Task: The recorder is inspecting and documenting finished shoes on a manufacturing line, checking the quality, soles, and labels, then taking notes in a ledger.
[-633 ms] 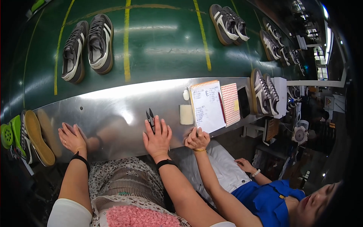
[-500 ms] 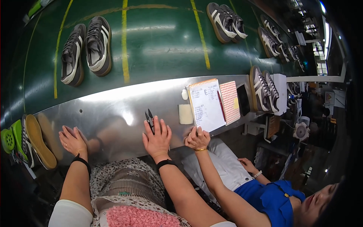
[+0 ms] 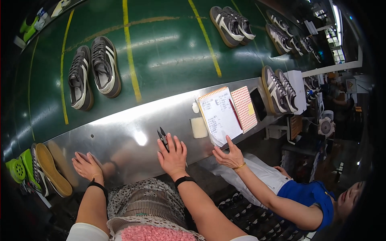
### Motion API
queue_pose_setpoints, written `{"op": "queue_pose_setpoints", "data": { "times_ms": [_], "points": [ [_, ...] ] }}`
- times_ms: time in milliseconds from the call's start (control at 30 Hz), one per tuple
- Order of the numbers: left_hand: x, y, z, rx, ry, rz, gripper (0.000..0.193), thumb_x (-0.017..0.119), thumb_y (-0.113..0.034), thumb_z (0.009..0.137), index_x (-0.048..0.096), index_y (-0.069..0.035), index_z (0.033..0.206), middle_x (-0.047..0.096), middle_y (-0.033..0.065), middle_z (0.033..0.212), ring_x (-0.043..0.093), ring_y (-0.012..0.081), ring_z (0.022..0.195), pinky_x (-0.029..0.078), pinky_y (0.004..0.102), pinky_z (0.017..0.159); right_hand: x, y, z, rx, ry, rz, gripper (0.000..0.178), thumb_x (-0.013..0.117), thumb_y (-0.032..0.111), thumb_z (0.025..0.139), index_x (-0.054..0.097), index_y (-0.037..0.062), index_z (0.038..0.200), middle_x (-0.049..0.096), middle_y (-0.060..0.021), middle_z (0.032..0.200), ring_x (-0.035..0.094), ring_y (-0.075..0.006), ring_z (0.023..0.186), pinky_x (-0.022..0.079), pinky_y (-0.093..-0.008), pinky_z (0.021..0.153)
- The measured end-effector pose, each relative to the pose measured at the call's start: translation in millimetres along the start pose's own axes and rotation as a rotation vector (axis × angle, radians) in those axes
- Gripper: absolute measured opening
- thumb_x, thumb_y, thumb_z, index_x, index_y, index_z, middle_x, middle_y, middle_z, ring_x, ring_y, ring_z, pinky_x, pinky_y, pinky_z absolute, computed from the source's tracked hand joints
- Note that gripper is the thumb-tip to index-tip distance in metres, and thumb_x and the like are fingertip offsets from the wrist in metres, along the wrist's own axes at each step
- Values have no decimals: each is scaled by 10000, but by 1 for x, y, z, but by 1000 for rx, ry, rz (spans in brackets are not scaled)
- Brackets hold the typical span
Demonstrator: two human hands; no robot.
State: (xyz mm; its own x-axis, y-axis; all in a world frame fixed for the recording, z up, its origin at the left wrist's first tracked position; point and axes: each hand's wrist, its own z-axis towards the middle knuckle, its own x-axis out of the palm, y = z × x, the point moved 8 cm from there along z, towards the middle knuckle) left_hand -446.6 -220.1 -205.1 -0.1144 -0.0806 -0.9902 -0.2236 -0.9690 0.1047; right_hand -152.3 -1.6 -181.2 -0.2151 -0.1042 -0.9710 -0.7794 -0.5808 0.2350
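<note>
My left hand (image 3: 88, 165) lies flat on the metal table ledge (image 3: 120, 162), fingers loosely spread and holding nothing. Farther right, my right hand (image 3: 173, 156) rests on the same ledge with its fingers stretched out. Black thread snips (image 3: 162, 135) lie at its fingertips, blades pointing away from me, their rear part covered by the fingers. Left of my left hand, a sneaker (image 3: 53, 170) lies on its side, tan sole facing my hand. On the green belt (image 3: 161, 52) beyond, a pair of grey sneakers with white stripes (image 3: 105, 68) stands upright.
A co-worker's hand (image 3: 230, 154) is by the lower edge of an open notebook (image 3: 221, 116) with a red pen. A cream sponge block (image 3: 198, 127) lies beside it. Further right are a dark phone (image 3: 258, 104) and more sneakers (image 3: 277, 90). Green holders (image 3: 18, 170) stand far left.
The co-worker's hand has opened out from a curled pose and shifted right along the notebook's lower edge. My hands stay resting on the ledge; the whole view has tilted slightly.
</note>
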Motion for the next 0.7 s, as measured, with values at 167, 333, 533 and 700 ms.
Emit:
{"op": "queue_pose_setpoints", "data": {
  "times_ms": [167, 333, 533, 700],
  "points": [
    [-4, 3, 1, -2, 1, 19, 558, 411, -433, 897, 298, -151, 1365, 287, 175, 1395, 238, 319, 1294, 188, 423, 1059, -5, 4, 0, -11, 1, 7, 472, 578, 315, 794, 476, 254, 1250, 355, -89, 1364, 322, -293, 1226, 243, -467, 993],
    [-11, 3, 2, -20, 18, 23, 558, 417, -432, 895, 303, -150, 1363, 291, 179, 1392, 244, 324, 1292, 193, 423, 1056, -13, 6, 0, -16, -19, 20, 469, 583, 310, 791, 481, 250, 1245, 363, -89, 1358, 333, -294, 1217, 256, -466, 987],
    [-10, 9, 2, 10, 10, 12, 532, 401, -417, 907, 311, -151, 1359, 296, 187, 1386, 256, 325, 1287, 215, 434, 1044, -15, 9, -3, -15, -20, 8, 454, 579, 302, 797, 485, 247, 1238, 365, -85, 1356, 346, -288, 1210, 270, -464, 979],
    [6, 28, 15, 46, -83, 99, 508, 347, -450, 926, 316, -187, 1360, 313, 173, 1380, 287, 314, 1273, 254, 442, 1015, -14, 18, -5, 7, 11, 77, 447, 557, 293, 817, 468, 245, 1252, 342, -71, 1372, 328, -269, 1233, 274, -466, 989]
  ]
}}
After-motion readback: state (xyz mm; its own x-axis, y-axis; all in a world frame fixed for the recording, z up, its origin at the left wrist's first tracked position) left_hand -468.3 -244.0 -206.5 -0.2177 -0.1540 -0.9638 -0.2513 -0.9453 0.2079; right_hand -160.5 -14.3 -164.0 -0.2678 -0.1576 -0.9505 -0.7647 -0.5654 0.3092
